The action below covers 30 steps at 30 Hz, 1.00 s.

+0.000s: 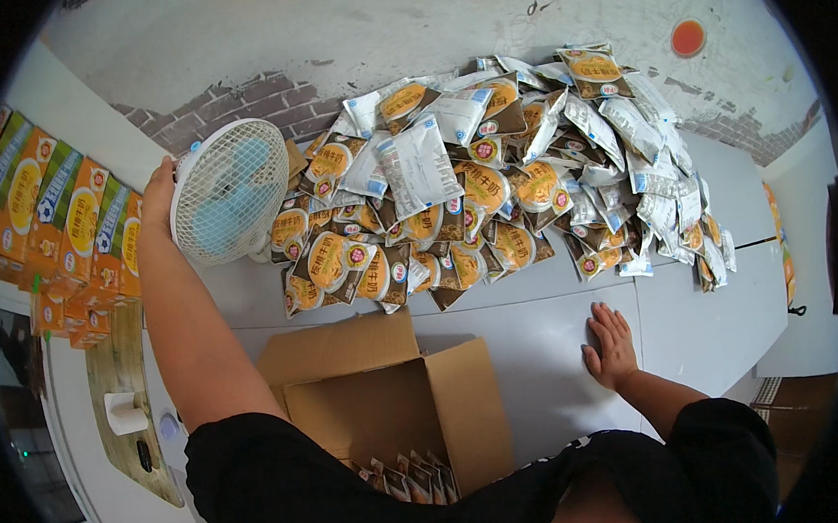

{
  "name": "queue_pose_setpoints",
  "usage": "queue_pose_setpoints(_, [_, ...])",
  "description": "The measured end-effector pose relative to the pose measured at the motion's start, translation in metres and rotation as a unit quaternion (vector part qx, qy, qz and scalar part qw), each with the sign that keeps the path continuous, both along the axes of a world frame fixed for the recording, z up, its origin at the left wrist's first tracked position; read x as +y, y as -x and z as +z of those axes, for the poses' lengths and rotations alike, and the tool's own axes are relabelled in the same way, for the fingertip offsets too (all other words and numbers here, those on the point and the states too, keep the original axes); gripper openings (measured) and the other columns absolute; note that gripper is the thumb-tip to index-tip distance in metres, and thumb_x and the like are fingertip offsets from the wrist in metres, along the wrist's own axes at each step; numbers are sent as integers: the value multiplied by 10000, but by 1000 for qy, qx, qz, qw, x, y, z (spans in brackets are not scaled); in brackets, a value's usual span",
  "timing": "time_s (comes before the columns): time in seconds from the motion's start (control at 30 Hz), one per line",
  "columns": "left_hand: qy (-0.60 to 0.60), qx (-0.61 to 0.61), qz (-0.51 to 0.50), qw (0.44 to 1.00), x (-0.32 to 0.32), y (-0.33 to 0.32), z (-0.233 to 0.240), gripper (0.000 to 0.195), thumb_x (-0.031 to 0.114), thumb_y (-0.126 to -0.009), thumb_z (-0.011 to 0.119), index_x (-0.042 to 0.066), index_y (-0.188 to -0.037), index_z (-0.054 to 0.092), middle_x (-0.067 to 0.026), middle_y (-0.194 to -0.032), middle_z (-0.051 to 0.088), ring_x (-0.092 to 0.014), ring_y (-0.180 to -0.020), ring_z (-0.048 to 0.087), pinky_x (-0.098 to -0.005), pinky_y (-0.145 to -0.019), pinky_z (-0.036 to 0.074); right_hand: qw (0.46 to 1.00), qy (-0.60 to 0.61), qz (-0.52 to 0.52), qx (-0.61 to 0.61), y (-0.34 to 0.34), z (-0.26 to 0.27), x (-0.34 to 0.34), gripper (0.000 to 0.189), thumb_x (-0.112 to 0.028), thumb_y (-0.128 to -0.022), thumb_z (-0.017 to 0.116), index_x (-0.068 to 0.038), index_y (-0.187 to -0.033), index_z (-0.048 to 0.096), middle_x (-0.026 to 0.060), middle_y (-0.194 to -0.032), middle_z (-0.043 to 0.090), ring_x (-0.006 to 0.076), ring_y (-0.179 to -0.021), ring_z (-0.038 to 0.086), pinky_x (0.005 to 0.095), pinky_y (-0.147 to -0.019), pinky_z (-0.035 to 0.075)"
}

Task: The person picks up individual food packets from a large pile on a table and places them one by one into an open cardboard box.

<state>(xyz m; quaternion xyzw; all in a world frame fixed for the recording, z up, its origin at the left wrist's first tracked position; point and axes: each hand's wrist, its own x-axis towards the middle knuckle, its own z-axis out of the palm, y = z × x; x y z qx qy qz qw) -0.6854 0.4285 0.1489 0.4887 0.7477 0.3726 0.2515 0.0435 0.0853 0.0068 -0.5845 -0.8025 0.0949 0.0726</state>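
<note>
My left hand is at the back rim of a small white electric fan with pale blue blades; its fingertips are partly hidden behind the fan. My right hand rests flat on the grey table, fingers spread, holding nothing. A large heap of sealed drink pouches, brown-and-yellow on one side and white on the other, lies across the table beyond both hands. Near my body an open cardboard box has its flaps folded out, and several pouches stand in a row inside it.
Orange and green cartons are stacked at the left. Below them a wooden board carries a white paper item and a small black object. A painted wall with a brick pattern rises behind the heap, bearing a round red spot.
</note>
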Motion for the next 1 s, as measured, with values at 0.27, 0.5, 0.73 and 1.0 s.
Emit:
queue_pose_setpoints(0.27, [-58, -169, 11, 984, -6, -20, -2, 453, 343, -969, 496, 28, -1293, 520, -134, -1150, 615, -205, -963, 630, -298, -815, 511, 1000, 0, 6, 1, -1, 1, 2, 546, -188, -795, 619, -11, -1280, 439, 212, -1462, 364, 373, -1382, 312, 520, -1141, 191])
queue_pose_setpoints(0.5, [-62, -312, 39, 947, -16, -80, 22, 359, 246, -916, 517, 46, -1207, 581, -155, -994, 651, -251, -834, 649, -349, -732, 552, 1000, 4, 2, -3, -2, -1, -2, 558, -188, -794, 619, -11, -1290, 435, 214, -1472, 349, 375, -1386, 305, 514, -1149, 180])
queue_pose_setpoints(0.73, [-61, -352, 56, 932, -7, -71, 15, 368, 295, -879, 583, -11, -1083, 608, -164, -897, 645, -267, -735, 644, -363, -667, 552, 1000, 9, 1, 1, -2, -1, -1, 545, -191, -794, 617, -15, -1279, 440, 215, -1469, 352, 379, -1385, 305, 516, -1147, 181])
queue_pose_setpoints(1.0, [-97, -198, 62, 973, 13, -22, -10, 464, 374, -837, 708, -24, -1040, 584, -102, -849, 635, -168, -724, 596, -279, -642, 481, 1000, 20, -5, -2, -1, 1, 0, 530, -191, -801, 600, -21, -1276, 437, 216, -1467, 354, 384, -1382, 309, 524, -1142, 181])
